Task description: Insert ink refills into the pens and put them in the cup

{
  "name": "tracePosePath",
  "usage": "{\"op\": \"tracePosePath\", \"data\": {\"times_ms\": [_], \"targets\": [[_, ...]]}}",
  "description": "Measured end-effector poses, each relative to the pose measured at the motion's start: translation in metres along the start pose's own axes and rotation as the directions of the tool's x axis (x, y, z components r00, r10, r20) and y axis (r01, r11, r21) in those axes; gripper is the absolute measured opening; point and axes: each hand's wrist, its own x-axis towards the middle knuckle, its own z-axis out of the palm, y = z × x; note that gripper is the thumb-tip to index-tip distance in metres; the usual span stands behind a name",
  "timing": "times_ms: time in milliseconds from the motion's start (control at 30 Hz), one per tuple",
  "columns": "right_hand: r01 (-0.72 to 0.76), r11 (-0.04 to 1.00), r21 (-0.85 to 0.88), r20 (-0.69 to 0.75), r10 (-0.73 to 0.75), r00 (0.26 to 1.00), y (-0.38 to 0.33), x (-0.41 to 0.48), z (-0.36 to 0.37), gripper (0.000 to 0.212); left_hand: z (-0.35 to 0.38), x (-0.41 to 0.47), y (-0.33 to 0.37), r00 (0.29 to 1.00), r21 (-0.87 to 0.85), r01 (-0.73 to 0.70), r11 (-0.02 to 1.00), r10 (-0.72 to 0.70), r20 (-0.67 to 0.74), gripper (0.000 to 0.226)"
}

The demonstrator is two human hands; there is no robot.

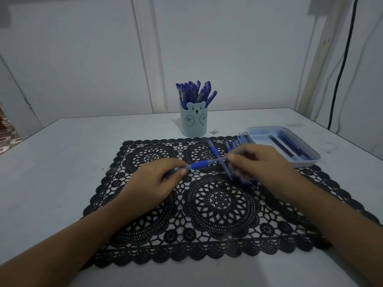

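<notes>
Above the mat [221,199], left hand [153,183] fingers curl round the pen [199,165]; right hand [259,164] pinches its far end, maybe the refill [223,160]; I push straight.

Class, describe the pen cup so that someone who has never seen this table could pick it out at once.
On the pale table, find the black lace mat and look just past its far edge. The cup stands there, full of blue pens. Unlike the flat tray to its right, it is tall, round and shows a bear's face.
</notes>
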Motion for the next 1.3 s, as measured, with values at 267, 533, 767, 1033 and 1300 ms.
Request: {"op": "tracePosePath", "data": {"times_ms": [267, 533, 767, 1033, 1300], "targets": [[0.068, 0.974, -0.217, -0.619, -0.191, 0.762, 0.012, 0.014, -0.045, 0.008, -0.001, 0.005, 0.000, 0.980, -0.025, 0.183, 0.983, -0.184, -0.073, 0.011], [-0.008, 0.455, -0.891, -0.207, -0.389, 0.897, 0.041, 0.023, -0.035, 0.014, -0.002, 0.004, 0.001, 0.975, -0.045, 0.215, 0.976, -0.217, -0.047, 0.012], [-0.088, 0.494, -0.865, -0.198, -0.176, 0.964, 0.037, 0.020, -0.044, 0.041, -0.001, 0.004, 0.002, 0.975, -0.039, 0.219, 0.975, -0.220, -0.035, 0.011], [-0.410, 0.466, -0.784, -0.466, -0.006, 0.885, 0.052, 0.030, -0.083, 0.029, -0.001, 0.004, 0.003, 0.978, -0.046, 0.208, 0.977, -0.209, -0.023, 0.011], [-0.499, 0.467, -0.730, -0.492, 0.148, 0.858, 0.055, 0.040, -0.089, 0.013, -0.001, 0.004, 0.003, 0.981, -0.024, 0.189, 0.982, -0.190, -0.028, 0.012]]}}
